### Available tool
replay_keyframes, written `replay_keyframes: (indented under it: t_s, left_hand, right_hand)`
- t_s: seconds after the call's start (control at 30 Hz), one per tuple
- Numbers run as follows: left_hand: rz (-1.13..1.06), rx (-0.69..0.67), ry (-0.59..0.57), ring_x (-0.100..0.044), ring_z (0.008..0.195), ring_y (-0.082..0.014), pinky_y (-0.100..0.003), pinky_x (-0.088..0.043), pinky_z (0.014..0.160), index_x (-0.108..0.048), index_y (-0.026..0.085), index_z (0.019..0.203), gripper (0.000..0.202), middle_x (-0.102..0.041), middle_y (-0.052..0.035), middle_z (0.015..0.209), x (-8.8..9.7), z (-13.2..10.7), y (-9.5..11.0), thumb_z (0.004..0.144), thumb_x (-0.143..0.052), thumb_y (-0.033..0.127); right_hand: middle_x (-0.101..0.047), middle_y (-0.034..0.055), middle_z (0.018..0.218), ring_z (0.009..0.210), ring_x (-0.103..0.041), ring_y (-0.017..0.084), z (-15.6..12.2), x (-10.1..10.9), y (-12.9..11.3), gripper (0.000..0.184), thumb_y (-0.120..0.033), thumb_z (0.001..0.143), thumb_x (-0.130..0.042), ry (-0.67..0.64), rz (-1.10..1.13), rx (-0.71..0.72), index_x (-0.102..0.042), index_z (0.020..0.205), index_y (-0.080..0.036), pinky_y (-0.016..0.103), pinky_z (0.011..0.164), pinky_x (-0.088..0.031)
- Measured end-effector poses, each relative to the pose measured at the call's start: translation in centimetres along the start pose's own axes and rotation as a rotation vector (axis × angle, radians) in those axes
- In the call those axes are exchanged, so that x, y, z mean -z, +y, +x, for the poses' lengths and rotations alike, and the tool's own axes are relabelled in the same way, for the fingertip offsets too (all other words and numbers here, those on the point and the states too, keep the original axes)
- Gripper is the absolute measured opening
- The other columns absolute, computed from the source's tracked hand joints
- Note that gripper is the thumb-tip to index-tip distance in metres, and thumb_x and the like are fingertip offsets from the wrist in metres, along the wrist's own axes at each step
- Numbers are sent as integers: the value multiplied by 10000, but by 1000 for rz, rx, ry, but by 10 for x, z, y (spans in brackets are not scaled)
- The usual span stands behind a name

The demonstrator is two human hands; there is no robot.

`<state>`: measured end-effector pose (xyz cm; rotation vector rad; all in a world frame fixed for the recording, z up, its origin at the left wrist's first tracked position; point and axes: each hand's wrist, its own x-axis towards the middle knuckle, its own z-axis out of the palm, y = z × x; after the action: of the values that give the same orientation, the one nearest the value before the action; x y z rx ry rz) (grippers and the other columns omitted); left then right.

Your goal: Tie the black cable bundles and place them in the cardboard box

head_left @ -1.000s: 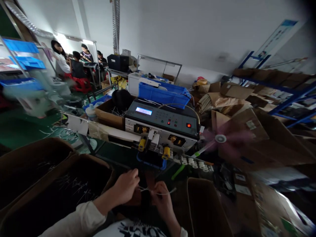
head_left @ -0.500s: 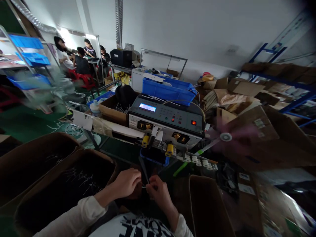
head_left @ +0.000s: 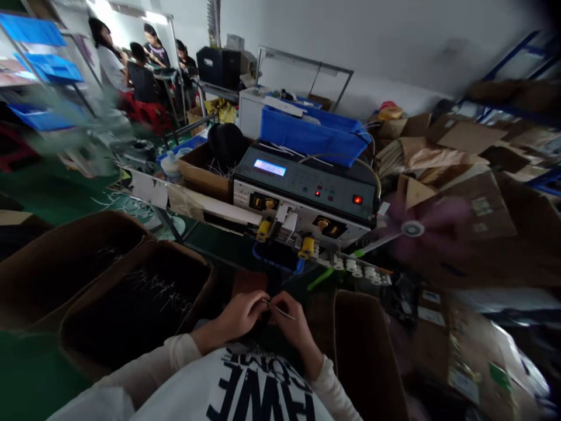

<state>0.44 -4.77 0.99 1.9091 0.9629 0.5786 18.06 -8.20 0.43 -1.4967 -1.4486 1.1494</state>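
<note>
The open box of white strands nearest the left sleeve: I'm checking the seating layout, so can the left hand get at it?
Probably yes: the left hand is just to the right of the open box, with nothing visible between them, though it appears busy with a thin white strand.

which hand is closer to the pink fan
Right. The right hand is below the pink fan and to its left in view; the left hand is farther left, beside the right one. Neither touches it.
</note>
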Motion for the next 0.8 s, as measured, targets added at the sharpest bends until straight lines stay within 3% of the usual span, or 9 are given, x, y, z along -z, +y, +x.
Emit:
replay_keyframes:
  t_s: [0.13,0.27,0.43,0.53,0.67,0.8]
  left_hand:
    - [33,-92,6,-581,827,-157,-258,-418,736,-658,173,888,141,-628,-46,863,-6,14,-18,844,-528,138]
    - [9,-152,23,-529,771,-137,-249,-390,690,-626,164,813,102,-565,-26,795,-17,23,-25,835,-532,133]
    - [-111,-67,150,-470,691,-118,-234,-359,618,-541,156,751,122,-499,-10,747,-31,25,-19,862,-496,179]
    - [-165,-19,190,-456,681,-118,-235,-359,610,-514,158,727,152,-482,-8,737,-36,26,-15,870,-480,197]
    - [-166,12,223,-472,704,-129,-255,-379,649,-528,159,739,168,-500,-16,742,-35,28,-14,880,-468,227]
    - [-212,131,257,-496,693,-136,-261,-387,631,-565,149,770,167,-532,-26,747,-34,27,-17,870,-478,250]
  right_hand:
    - [-590,-14,690,649,-547,123,3,8,-3,59,-205,771,-610,-46,-81,41,-603,720,-176,217,602,-406]
    - [-626,-14,696,655,-575,126,3,16,-2,63,-204,798,-595,-37,-163,84,-635,752,-189,219,617,-418]
    - [-690,32,843,776,-622,161,2,18,0,149,-192,861,-529,112,-408,268,-674,888,-209,261,729,-446]
    - [-684,56,844,779,-616,177,3,14,2,183,-203,888,-499,163,-485,287,-678,924,-209,283,722,-450]
    - [-636,71,822,787,-568,187,7,3,9,208,-212,924,-447,199,-479,290,-653,896,-198,308,727,-440]
    - [-592,75,846,814,-544,191,14,-11,20,196,-214,942,-422,255,-421,320,-611,900,-186,321,742,-444]
